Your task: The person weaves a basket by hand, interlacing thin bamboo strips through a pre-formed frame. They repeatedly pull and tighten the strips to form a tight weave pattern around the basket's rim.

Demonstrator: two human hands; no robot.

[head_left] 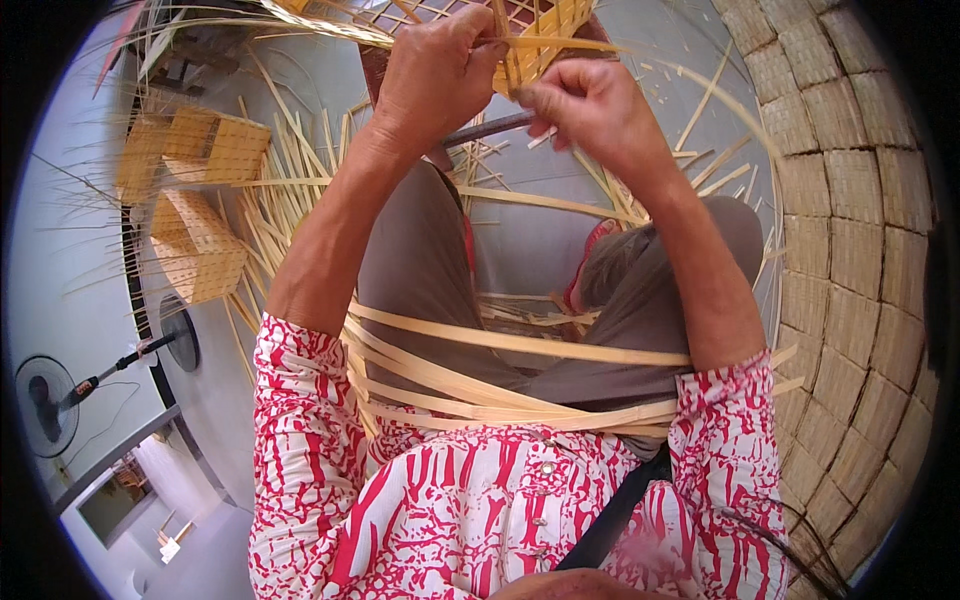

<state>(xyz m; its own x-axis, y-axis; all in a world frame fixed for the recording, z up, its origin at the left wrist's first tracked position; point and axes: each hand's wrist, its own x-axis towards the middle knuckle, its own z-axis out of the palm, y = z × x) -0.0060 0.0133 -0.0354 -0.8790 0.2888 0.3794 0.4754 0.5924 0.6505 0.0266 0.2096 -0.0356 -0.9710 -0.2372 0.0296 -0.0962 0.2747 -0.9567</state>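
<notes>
Up at the top middle, a small yellow woven bamboo piece is between my hands, above a dark red-brown surface. My left hand is closed on its left side, thumb and fingers pinching where strips cross. One long bamboo strip runs from there to the right and curves down. My right hand is closed too, its thumb and forefinger pinched at the lower end of a narrow upright strip; its other fingers are curled and partly hidden. Just below the hands, a dark narrow bar slants between them.
Several pale loose strips lie across my lap. More strips are strewn over the floor. Woven pieces with loose ends sit at the left, near a fan. Stacked woven panels line the right side.
</notes>
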